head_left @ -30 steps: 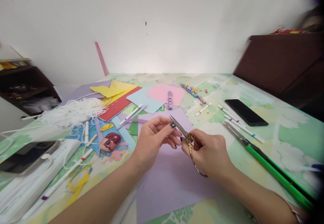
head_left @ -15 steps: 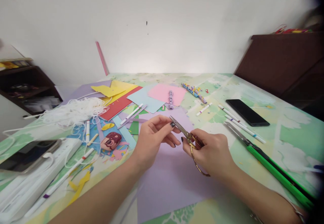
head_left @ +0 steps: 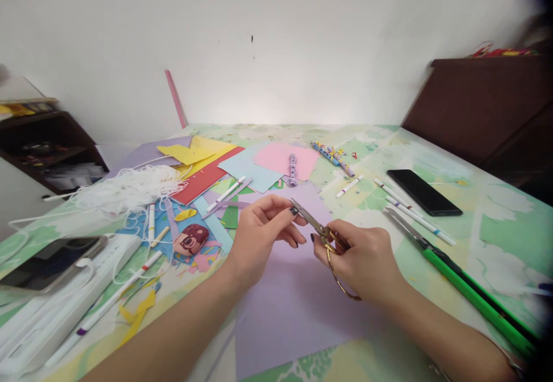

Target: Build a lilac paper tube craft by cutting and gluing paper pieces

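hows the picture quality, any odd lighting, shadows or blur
Head view: the white wall glows brightest low at centre; soft shadow dims the flat purple paper sheet below the bare left hand and bare right hand; blurred darkness along the right edge hides the end of the long green-handled cutter.

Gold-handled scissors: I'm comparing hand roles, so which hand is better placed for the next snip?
Probably the right hand: it grips the gold-handled scissors by the handles, blades pointing toward the left hand, whose fingertips sit by the blade tips. Whether the left pinches anything is unclear.
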A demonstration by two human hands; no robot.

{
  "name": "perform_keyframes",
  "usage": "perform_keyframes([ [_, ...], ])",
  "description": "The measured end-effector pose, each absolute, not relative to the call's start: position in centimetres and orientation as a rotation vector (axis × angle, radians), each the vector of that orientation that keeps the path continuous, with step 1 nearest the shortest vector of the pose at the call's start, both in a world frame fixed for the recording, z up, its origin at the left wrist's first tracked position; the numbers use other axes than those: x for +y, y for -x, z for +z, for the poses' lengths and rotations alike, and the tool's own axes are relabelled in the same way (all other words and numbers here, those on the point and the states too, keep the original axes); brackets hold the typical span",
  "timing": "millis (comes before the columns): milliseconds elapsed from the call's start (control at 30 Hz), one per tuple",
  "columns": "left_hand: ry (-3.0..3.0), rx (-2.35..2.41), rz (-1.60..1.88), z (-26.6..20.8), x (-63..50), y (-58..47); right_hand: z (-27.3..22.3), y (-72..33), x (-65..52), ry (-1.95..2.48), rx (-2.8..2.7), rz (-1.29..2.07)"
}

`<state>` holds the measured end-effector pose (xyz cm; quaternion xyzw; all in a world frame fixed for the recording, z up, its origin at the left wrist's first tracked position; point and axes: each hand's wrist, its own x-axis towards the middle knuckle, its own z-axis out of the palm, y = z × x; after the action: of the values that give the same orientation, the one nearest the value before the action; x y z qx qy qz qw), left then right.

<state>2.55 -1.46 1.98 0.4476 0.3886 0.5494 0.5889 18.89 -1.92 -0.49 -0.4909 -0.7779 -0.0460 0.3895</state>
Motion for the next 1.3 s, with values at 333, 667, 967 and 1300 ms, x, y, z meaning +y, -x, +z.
perform_keyframes([
  [333, -1.043, 0.914, 1.283, 2.1, -1.5, -2.5, -0.5, -19.0, -1.8, 1.226, -1.99, -0.126],
  [667, -1.035, 0.928, 1.288, 2.1, -1.5, -2.5, -0.4, -19.0, -1.9, 1.232, -1.992, -0.106],
  [967, -1.033, 0.919, 1.278, 2.1, -1.4, -2.4, -0.4, -19.1, -1.8, 1.241, -1.998, -0.098],
  [1300, -1.052, 0.936, 1.262, 2.0, -1.3, -2.3, 0.6, -19.3, -1.6, 1.32, -1.904, 0.109],
])
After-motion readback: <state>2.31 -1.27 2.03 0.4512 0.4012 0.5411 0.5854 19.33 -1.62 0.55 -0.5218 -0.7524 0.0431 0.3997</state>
